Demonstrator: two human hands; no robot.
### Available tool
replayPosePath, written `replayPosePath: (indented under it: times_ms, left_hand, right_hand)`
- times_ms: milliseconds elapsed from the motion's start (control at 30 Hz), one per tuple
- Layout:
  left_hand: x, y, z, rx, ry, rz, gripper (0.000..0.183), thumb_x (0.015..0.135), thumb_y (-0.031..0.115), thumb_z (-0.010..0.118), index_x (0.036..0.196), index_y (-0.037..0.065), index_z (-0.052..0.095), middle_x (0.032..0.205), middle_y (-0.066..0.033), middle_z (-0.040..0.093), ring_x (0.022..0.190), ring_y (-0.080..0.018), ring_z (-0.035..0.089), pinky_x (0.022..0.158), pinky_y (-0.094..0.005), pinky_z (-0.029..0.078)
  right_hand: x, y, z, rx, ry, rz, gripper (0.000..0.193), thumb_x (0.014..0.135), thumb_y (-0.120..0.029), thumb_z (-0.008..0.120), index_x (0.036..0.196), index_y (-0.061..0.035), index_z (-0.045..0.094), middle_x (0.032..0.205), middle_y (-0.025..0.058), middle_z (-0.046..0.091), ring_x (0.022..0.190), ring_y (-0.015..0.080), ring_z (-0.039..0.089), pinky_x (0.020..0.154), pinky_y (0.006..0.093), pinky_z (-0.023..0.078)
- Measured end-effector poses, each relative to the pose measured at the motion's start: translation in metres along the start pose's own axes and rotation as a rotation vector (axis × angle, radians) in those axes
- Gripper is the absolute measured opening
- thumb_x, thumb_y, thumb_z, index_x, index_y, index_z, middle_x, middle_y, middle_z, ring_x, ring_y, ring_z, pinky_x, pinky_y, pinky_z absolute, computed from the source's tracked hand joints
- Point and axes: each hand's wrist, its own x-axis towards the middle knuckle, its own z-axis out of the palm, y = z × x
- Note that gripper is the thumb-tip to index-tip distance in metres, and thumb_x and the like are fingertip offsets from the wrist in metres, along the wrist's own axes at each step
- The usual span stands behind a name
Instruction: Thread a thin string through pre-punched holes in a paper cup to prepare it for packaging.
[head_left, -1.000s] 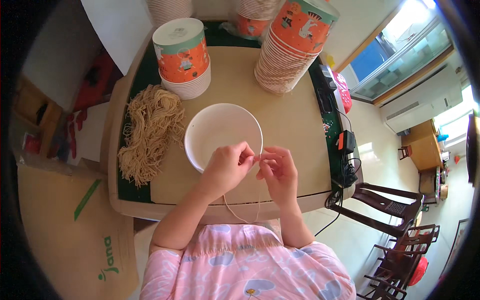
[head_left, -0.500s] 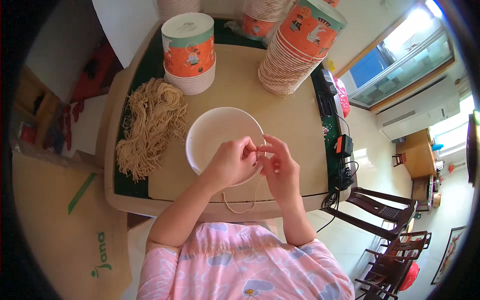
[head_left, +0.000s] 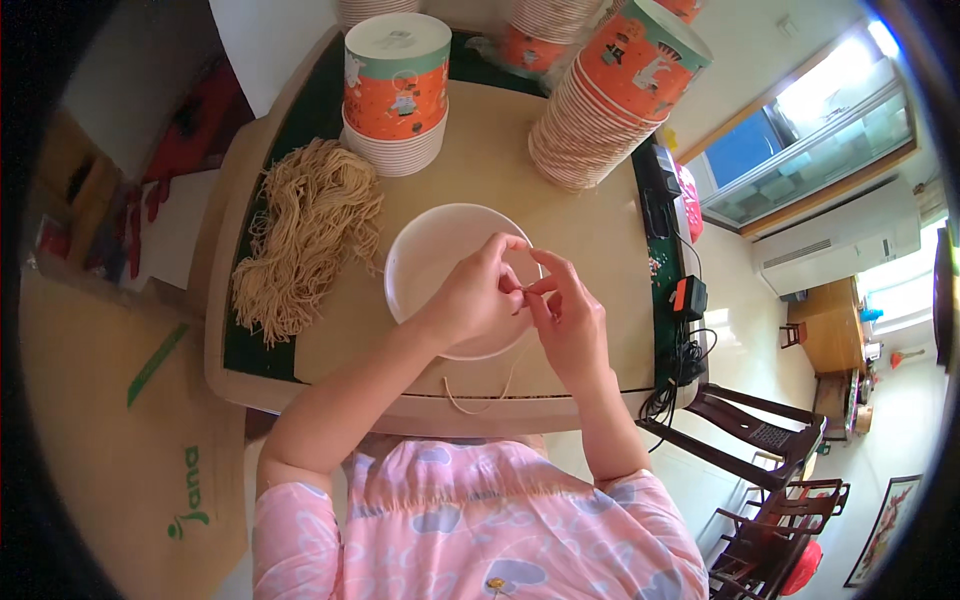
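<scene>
My left hand (head_left: pixel 478 292) and my right hand (head_left: pixel 568 318) meet over the right side of a white bowl (head_left: pixel 425 240). Their fingertips are pinched close together on a thin beige cord (head_left: pixel 480 411). From the fingers the cord hangs in a loose curve over the table's near edge. The short stretch between the fingertips is mostly hidden, so I cannot tell whether it is knotted. A thick bundle of similar beige cords (head_left: pixel 308 240) lies left of the bowl.
Behind the bowl stand an orange and green stack of paper tubs (head_left: pixel 398 95) and a taller leaning stack (head_left: pixel 610 105). Black cables and an adapter (head_left: pixel 690 296) line the table's right edge. A dark wooden chair (head_left: pixel 755 425) stands at the right, a large cardboard box (head_left: pixel 120 430) at the left.
My index fingers have risen and arched, leaving a wider gap above the pinched fingertips. The whole view has shifted slightly.
</scene>
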Motion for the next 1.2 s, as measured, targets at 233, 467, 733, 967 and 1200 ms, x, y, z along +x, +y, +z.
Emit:
replayPosePath:
  times_ms: [233,467,733,967,1200]
  left_hand:
    - [0.005,-0.002,-0.010,-0.329,-0.129,-0.211,0.049,0.081,-0.001,0.062,0.125,-0.003,0.041,0.080,-0.0096,0.063,0.071,-0.0144,0.062,0.063,-0.0272,0.050]
    - [0.007,-0.004,-0.003,-0.402,-0.118,-0.269,0.047,0.084,0.000,0.060,0.126,-0.003,0.040,0.086,-0.0093,0.060,0.074,-0.0125,0.060,0.065,-0.0265,0.053]
    - [0.012,0.010,-0.002,-0.794,-0.038,-0.516,0.026,0.083,0.008,0.052,0.107,0.000,0.048,0.076,-0.0051,0.050,0.070,-0.0175,0.059,0.070,-0.0348,0.057]
    - [0.013,0.011,-0.010,-0.888,0.015,-0.508,0.027,0.079,0.005,0.047,0.106,0.002,0.047,0.074,-0.0045,0.049,0.055,-0.0129,0.048,0.053,-0.0292,0.047]
    - [0.014,0.011,-0.017,-0.461,-0.217,-0.601,0.022,0.092,0.017,0.046,0.102,0.001,0.056,0.073,-0.0056,0.054,0.047,-0.0072,0.038,0.040,-0.0238,0.030]
  right_hand:
    - [0.002,0.005,-0.006,0.138,-0.107,0.133,0.040,0.083,0.005,0.060,0.119,-0.0096,0.052,0.082,0.0086,0.065,0.061,0.0179,0.062,0.057,0.0295,0.050]
    - [0.004,0.005,-0.010,0.137,-0.118,0.118,0.039,0.083,0.004,0.060,0.118,-0.0094,0.052,0.081,0.0080,0.065,0.061,0.0167,0.061,0.057,0.0299,0.049]
    - [0.008,0.010,-0.015,0.142,-0.159,0.128,0.032,0.083,0.002,0.061,0.113,-0.0063,0.055,0.083,0.0077,0.064,0.061,0.0157,0.059,0.059,0.0286,0.049]
    - [0.008,0.017,-0.015,0.121,-0.125,0.129,0.023,0.082,0.001,0.062,0.105,-0.0028,0.060,0.084,0.0085,0.064,0.062,0.0156,0.059,0.059,0.0282,0.050]
    - [0.007,0.020,-0.018,0.119,-0.120,0.075,0.011,0.082,-0.002,0.065,0.092,0.0003,0.063,0.085,0.0095,0.065,0.064,0.0159,0.061,0.060,0.0281,0.050]
